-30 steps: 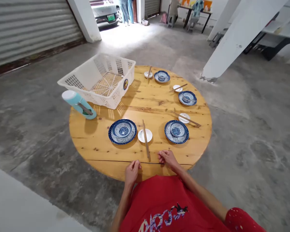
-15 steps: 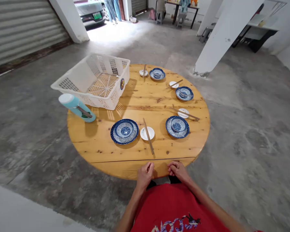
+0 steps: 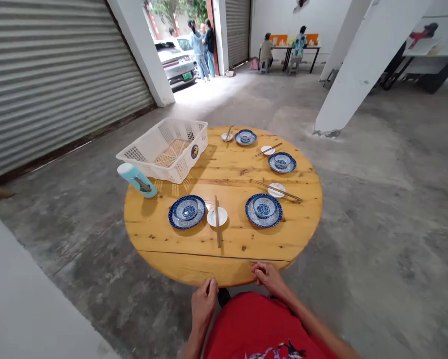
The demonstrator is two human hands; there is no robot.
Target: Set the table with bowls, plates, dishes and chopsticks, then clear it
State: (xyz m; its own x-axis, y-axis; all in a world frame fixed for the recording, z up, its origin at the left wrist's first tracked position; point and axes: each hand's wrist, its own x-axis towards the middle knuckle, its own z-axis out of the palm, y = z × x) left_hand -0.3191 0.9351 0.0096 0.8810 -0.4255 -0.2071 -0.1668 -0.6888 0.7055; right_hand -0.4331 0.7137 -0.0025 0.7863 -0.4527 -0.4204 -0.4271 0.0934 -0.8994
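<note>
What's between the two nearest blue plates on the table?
Head view: between the left blue plate and the right blue plate sits a small white saucer with chopsticks laid across it.

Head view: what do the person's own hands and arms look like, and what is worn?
Both the left hand and the right hand are bare, with no gloves and no watch or band at the wrists. The forearms are bare too; no sleeve shows. The top is red with a partly seen print.
</note>
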